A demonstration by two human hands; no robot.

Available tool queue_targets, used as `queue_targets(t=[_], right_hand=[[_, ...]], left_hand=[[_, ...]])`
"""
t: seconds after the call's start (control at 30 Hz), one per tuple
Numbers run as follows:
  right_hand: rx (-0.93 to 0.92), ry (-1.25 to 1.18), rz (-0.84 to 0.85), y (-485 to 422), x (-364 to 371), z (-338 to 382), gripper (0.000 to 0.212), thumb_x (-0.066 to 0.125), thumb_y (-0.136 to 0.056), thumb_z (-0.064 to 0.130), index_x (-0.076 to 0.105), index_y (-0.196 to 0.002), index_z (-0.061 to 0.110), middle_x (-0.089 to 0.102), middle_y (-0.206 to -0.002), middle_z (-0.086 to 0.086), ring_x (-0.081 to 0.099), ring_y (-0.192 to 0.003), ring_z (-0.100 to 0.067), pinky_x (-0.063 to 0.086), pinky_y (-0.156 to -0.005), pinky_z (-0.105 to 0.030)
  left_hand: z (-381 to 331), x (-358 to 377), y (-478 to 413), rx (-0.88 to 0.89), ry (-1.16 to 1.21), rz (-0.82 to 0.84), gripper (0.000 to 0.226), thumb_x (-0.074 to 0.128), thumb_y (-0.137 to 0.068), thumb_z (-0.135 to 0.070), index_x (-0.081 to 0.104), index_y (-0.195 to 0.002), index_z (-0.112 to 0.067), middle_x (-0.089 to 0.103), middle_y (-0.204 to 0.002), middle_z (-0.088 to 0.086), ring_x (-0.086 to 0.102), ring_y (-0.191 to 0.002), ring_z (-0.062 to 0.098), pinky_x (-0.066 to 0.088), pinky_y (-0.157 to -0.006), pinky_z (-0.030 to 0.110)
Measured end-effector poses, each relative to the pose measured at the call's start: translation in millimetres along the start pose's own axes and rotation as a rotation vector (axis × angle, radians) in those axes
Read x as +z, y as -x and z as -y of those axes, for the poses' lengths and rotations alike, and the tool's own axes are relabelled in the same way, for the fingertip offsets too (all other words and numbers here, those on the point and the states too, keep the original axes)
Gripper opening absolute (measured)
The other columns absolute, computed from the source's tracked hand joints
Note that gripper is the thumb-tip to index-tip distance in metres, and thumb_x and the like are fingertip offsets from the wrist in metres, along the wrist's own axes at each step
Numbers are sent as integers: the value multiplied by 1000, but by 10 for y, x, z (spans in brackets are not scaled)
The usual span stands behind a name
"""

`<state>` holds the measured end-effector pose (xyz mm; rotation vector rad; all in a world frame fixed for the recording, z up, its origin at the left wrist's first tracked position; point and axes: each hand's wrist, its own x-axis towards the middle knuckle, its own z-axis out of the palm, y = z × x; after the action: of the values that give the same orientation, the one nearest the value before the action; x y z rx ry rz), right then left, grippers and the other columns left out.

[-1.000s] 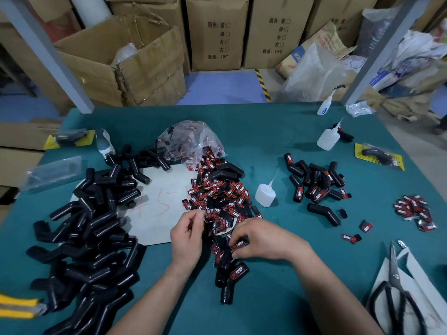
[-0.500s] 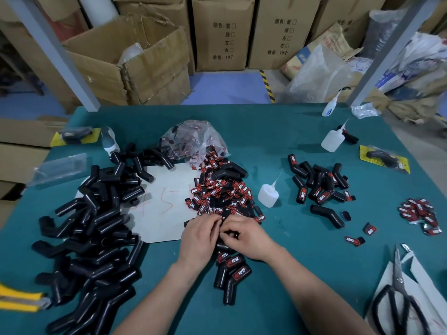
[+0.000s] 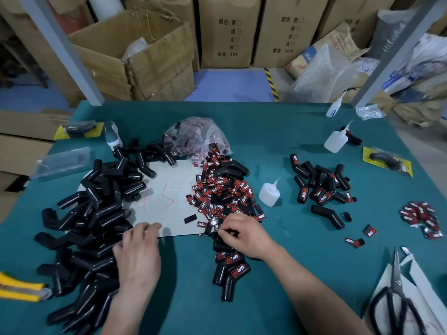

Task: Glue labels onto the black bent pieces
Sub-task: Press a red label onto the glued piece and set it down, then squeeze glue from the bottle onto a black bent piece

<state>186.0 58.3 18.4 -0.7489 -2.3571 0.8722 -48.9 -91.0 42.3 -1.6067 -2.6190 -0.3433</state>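
Observation:
A big heap of plain black bent pieces (image 3: 92, 213) covers the left of the green table (image 3: 278, 131). My left hand (image 3: 139, 252) lies at the heap's right edge with relaxed fingers, its tips over the grey cardboard sheet (image 3: 164, 194), and it holds nothing. Red-and-black labels (image 3: 217, 192) are piled in the middle. At the near end of that pile my right hand (image 3: 242, 234) pinches a label with curled fingers. Just below it lie labelled bent pieces (image 3: 232, 269).
A glue bottle (image 3: 268, 193) stands right of the labels, with more labelled pieces (image 3: 321, 182) beyond it. Two further bottles (image 3: 335, 141) stand at the far right. Scissors (image 3: 396, 305) lie near right, a yellow knife (image 3: 19, 288) near left, and a label bag (image 3: 196, 139) behind.
My left hand has left the right hand and swung left to the edge of the black heap. My right hand stays at the label pile, still pinching.

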Motion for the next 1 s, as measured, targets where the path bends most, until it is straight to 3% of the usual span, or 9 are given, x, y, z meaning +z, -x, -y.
queue_targets(t=[0.1, 0.2, 0.27, 0.33, 0.4, 0.53, 0.7, 0.87, 1.0], right_hand=[[6, -19, -3, -6, 11, -21, 13, 66, -95, 23, 71, -86, 14, 66, -85, 7, 61, -79, -9, 53, -74, -34], [14, -26, -16, 9, 14, -47, 13, 66, -95, 23, 71, -87, 14, 66, -86, 6, 61, -80, -10, 53, -74, -34], [20, -36, -49, 15, 19, -24, 9, 68, -94, 20, 72, -89, 14, 66, -88, 5, 61, -82, -10, 54, -75, -34], [10, -48, -124, 20, 10, -17, 8, 69, -94, 19, 73, -97, 13, 67, -94, 6, 62, -89, -10, 54, -80, -32], [6, -118, -203, 27, -21, -2, 17, 66, -96, 24, 70, -111, 16, 68, -104, 8, 64, -97, -10, 53, -86, -29], [257, -461, -194, 23, 4, 149, 42, 72, -89, 38, 57, -129, 43, 70, -115, 11, 68, -108, -16, 53, -96, -34], [346, -554, -419, -37, -15, 142, 33, 76, -81, 36, 69, -112, 48, 73, -113, 8, 68, -107, -18, 52, -98, -39], [329, -383, -409, -15, -37, 67, 31, 78, -83, 29, 70, -109, 42, 73, -109, 14, 70, -102, -10, 56, -91, -37], [-6, -64, -333, -1, -9, 55, 30, 73, -91, 28, 73, -116, 11, 70, -120, 3, 65, -106, -12, 53, -93, -34]], left_hand=[[87, 27, 28, 102, 90, 12, 66, 59, -53, 37, 74, -106, 1, 65, -112, 24, 58, -95, 52, 58, -65, 58], [-151, 41, -134, 202, 335, 34, 61, 52, -62, 40, 74, -105, 3, 65, -117, 22, 61, -102, 48, 57, -85, 52], [-359, 72, -265, 192, 590, -2, 37, 60, -87, 24, 75, -106, -4, 64, -123, 9, 63, -113, 29, 52, -99, 37], [-556, 57, -420, 134, 895, -46, 28, 62, -98, 4, 75, -106, -20, 64, -125, -8, 65, -112, 9, 50, -96, 22], [-800, 55, -548, 38, 1241, 23, 31, 59, -100, -7, 75, -105, -33, 68, -127, -11, 69, -108, 11, 56, -92, 31], [-1257, 244, -545, -62, 1646, 76, 37, 53, -98, -5, 75, -115, -30, 67, -136, 4, 57, -135, 27, 41, -116, 48], [-1195, 439, -471, -142, 1752, 157, 38, 60, -98, -12, 70, -128, -33, 70, -130, 5, 66, -121, 22, 53, -101, 37], [-1188, 480, -344, -47, 1703, 278, 42, 71, -94, -22, 64, -134, -28, 69, -134, 3, 63, -127, 19, 51, -102, 26], [-1189, 480, -337, -159, 1661, 214, 30, 68, -94, -21, 69, -124, -27, 77, -115, -1, 70, -109, 12, 52, -93, 20]])
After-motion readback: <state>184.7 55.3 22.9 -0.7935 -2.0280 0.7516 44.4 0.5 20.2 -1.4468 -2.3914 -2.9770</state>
